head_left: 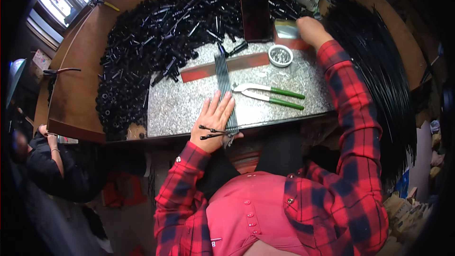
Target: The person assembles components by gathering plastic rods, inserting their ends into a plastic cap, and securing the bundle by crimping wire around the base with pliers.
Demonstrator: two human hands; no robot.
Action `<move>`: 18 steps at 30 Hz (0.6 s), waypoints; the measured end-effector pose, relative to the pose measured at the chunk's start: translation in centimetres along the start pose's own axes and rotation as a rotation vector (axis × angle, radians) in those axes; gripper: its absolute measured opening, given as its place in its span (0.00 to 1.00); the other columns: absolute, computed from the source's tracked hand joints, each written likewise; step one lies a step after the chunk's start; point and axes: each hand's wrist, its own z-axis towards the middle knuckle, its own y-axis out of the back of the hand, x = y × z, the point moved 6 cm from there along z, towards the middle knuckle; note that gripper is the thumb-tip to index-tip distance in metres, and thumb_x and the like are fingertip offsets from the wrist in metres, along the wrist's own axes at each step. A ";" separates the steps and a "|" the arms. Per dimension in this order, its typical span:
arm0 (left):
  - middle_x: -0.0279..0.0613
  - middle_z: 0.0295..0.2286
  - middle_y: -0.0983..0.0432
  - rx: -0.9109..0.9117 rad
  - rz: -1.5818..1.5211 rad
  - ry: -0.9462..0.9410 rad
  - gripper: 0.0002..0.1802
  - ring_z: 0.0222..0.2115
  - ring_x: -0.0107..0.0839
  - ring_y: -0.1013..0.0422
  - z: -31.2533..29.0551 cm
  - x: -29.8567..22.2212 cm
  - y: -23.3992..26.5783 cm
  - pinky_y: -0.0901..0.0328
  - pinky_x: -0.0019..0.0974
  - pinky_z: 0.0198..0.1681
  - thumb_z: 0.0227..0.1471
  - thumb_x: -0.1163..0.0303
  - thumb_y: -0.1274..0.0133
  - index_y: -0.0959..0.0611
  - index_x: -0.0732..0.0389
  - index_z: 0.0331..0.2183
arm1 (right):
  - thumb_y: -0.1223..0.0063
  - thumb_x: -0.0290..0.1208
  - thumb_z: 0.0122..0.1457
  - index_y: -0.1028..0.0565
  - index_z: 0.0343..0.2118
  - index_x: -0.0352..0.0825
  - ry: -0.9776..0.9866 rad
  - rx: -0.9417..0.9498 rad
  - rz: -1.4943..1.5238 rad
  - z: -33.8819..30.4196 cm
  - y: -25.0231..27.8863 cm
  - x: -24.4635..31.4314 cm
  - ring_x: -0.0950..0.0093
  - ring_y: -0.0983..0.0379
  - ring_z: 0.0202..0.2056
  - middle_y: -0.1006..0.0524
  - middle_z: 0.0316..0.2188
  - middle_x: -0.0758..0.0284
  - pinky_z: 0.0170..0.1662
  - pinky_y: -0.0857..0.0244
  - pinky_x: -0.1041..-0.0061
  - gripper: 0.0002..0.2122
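My left hand lies flat with its fingers stretched out, along the left side of a row of thin dark rods. Several short black ends cross over the back of this hand. The rods rest over a reddish metal bar on the speckled grey board. My right hand is at the far right, curled at the rim of a small open box; its fingertips are hidden. Pincers with green handles lie right of the rods. Behind them stands a white round dish of small metal pieces.
A large heap of black tubular parts covers the table's left and back. A phone stands upright behind the board. Long black strands hang off the right side. Another person's arm shows at far left.
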 end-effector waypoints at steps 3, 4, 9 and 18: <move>0.47 0.60 0.44 0.004 0.046 0.025 0.53 0.62 0.49 0.51 0.1 0.3 -0.2 0.52 0.52 0.63 0.39 0.40 0.41 0.37 0.63 0.59 | 0.54 0.21 0.51 0.21 0.32 0.29 -0.028 -0.010 0.048 -0.3 0.3 -0.3 0.54 0.24 0.39 0.22 0.34 0.49 0.41 0.29 0.60 0.10; 0.45 0.61 0.45 -0.019 0.093 0.005 0.53 0.63 0.47 0.52 -0.1 0.2 -0.2 0.52 0.51 0.63 0.40 0.40 0.41 0.38 0.63 0.60 | 0.55 0.20 0.52 0.22 0.32 0.28 -0.018 -0.008 0.063 -0.3 -0.1 -0.4 0.53 0.24 0.39 0.22 0.35 0.49 0.41 0.29 0.60 0.09; 0.46 0.61 0.47 -0.019 0.026 0.052 0.53 0.62 0.47 0.51 -1.1 0.9 0.0 0.51 0.51 0.63 0.40 0.39 0.42 0.38 0.64 0.60 | 0.58 0.19 0.53 0.27 0.34 0.29 0.095 -0.078 0.068 -0.6 -0.3 0.9 0.54 0.26 0.41 0.24 0.35 0.50 0.43 0.31 0.58 0.08; 0.51 0.62 0.51 -0.014 0.013 0.095 0.62 0.64 0.45 0.54 -0.5 0.6 0.3 0.53 0.50 0.64 0.33 0.38 0.37 0.44 0.60 0.62 | 0.61 0.13 0.51 0.34 0.34 0.29 0.236 -0.244 0.236 -1.9 1.2 2.8 0.47 0.31 0.38 0.30 0.35 0.50 0.38 0.36 0.55 0.08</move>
